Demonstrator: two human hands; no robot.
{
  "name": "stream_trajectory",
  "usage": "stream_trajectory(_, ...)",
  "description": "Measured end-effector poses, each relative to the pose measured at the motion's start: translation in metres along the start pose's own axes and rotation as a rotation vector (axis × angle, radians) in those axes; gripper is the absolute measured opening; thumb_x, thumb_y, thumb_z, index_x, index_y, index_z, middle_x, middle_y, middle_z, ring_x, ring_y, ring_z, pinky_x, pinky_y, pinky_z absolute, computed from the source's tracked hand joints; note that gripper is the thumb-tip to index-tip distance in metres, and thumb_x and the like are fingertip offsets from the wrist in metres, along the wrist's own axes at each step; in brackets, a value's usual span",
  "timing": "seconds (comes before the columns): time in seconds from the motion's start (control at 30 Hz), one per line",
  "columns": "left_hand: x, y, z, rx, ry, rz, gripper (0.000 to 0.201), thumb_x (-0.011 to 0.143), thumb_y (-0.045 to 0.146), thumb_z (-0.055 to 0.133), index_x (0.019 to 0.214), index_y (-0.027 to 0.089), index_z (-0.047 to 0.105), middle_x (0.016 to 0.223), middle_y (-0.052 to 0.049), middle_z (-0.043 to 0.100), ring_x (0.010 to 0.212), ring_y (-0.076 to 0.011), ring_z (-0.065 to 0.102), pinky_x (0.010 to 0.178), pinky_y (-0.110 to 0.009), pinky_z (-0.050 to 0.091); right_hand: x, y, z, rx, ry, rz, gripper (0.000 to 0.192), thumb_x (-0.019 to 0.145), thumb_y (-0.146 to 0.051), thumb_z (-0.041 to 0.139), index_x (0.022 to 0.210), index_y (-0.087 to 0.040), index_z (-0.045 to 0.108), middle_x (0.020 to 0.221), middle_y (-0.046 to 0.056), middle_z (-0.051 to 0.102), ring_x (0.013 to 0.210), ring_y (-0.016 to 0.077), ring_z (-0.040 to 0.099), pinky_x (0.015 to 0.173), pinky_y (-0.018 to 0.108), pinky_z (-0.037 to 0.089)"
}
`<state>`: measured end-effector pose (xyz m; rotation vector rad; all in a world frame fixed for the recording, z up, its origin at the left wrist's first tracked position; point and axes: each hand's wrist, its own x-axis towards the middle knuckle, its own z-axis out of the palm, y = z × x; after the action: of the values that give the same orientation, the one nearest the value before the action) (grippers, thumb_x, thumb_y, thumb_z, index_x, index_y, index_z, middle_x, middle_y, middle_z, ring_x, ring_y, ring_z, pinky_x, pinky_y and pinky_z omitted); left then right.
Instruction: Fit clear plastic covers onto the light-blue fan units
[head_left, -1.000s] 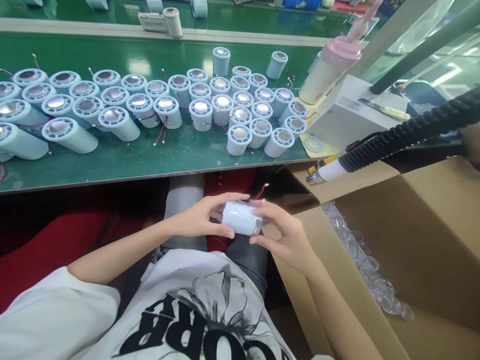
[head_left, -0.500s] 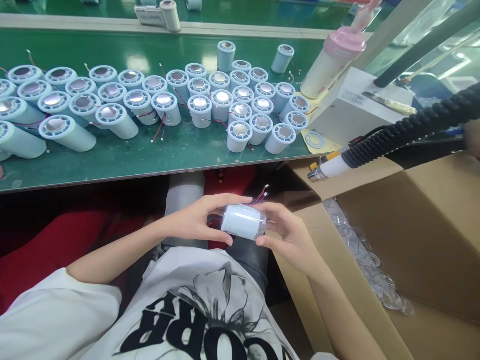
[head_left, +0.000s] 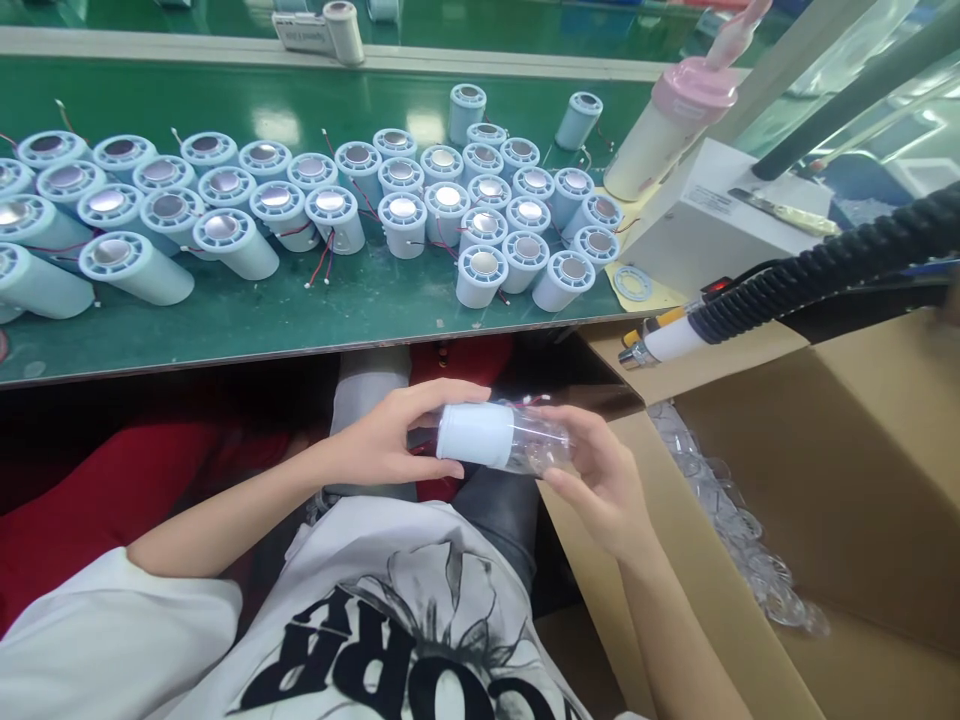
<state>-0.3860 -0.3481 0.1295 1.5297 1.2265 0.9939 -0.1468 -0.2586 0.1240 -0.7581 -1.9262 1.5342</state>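
My green worktop (head_left: 300, 320) carried a crowd of pale blue cylinders (head_left: 480, 275), most upright, those at the left lying tilted, with red wires (head_left: 324, 262) between them. A flat ring (head_left: 632, 284) lay on yellow paper (head_left: 660, 296) near its right edge.

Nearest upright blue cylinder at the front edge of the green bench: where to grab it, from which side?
Take the nearest cylinder around its smooth round side wall, coming from the front edge of the green bench. It stands upright with neighbours crowded close behind and to its right, so the near side is free. Probably avoid the slotted top and the thin wires.
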Motion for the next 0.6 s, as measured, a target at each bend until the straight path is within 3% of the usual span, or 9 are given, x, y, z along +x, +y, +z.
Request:
stream_trajectory(0.13, -0.004, 0.002, 0.001, 0.026, 0.067, 0.072, 0.053, 0.069, 0.019, 0.072, 0.118, 0.022, 0.051, 0.125, -0.011, 0.053, 0.117, -0.0258, 0.051, 0.097, -0.037, 0.045, -0.008, 0.007, -0.01, -0.053, 0.026, -0.014, 0.037, 0.084, -0.028, 0.059, 0.12, -0.024, 0.052, 0.119, 0.011, 0.061, 0.11, 0.0261, 0.06, 0.085, 0.04, 0.057)
stream_trajectory(0.2, -0.009, 0.002, 0.0, 0.041, 0.102, 0.118, 0.052, 0.064, 0.014, 0.07, 0.112, 0.022, 0.052, 0.116, -0.01, 0.053, 0.108, -0.024, 0.053, 0.091, -0.035, 0.046, -0.01, 0.01, -0.01, -0.207, 0.009, -0.09, 0.039, 0.084, -0.023, 0.058, 0.122, -0.024, 0.05, 0.121, 0.013, 0.06, 0.111, 0.0266, 0.059, 0.086, 0.042, 0.057)
stream_trajectory(0.37, -0.034, -0.001, -0.016, -0.037, 0.14, -0.029, 0.062, 0.056, 0.011, 0.064, 0.114, 0.023, 0.049, 0.107, -0.006, 0.05, 0.092, -0.0202, 0.053, 0.079, -0.031, 0.045, -0.004, 0.02, 0.012, -0.855, 0.058, -0.638, 0.038, 0.074, -0.006, 0.064, 0.107, -0.024, 0.057, 0.12, 0.014, 0.055, 0.111, 0.0305, 0.056, 0.082, 0.047, 0.057)
stream_trajectory(0.43, -0.043, -0.002, -0.023, -0.052, 0.095, -0.081, 0.061, 0.054, 0.018, 0.068, 0.113, 0.022, 0.054, 0.106, -0.006, 0.052, 0.092, -0.0217, 0.053, 0.081, -0.033, 0.044, 0.006, 0.022, 0.03, -0.97, 0.088, -0.749, 0.034, 0.073, -0.004, 0.063, 0.1, -0.026, 0.058, 0.118, 0.013, 0.056, 0.111, 0.0307, 0.055, 0.079, 0.046, 0.058)
stream_trajectory(0.53, -0.052, -0.003, -0.028, -0.113, 0.032, -0.131, 0.052, 0.055, 0.036, 0.074, 0.103, 0.019, 0.064, 0.097, -0.006, 0.055, 0.084, -0.0204, 0.054, 0.075, -0.03, 0.044, 0.027, 0.019, 0.057, -1.024, 0.158, -0.716, 0.032, 0.075, -0.004, 0.06, 0.097, -0.026, 0.059, 0.114, 0.012, 0.059, 0.106, 0.0314, 0.057, 0.077, 0.048, 0.057)
stream_trajectory(0.6, -0.06, -0.004, -0.033, -0.172, 0.024, -0.136, 0.054, 0.054, 0.048, 0.075, 0.098, 0.017, 0.065, 0.093, -0.006, 0.058, 0.078, -0.0186, 0.055, 0.069, -0.027, 0.044, 0.039, 0.016, 0.07, -0.893, 0.228, -0.54, 0.028, 0.076, -0.008, 0.059, 0.099, -0.024, 0.057, 0.113, 0.014, 0.059, 0.103, 0.0317, 0.059, 0.076, 0.049, 0.057)
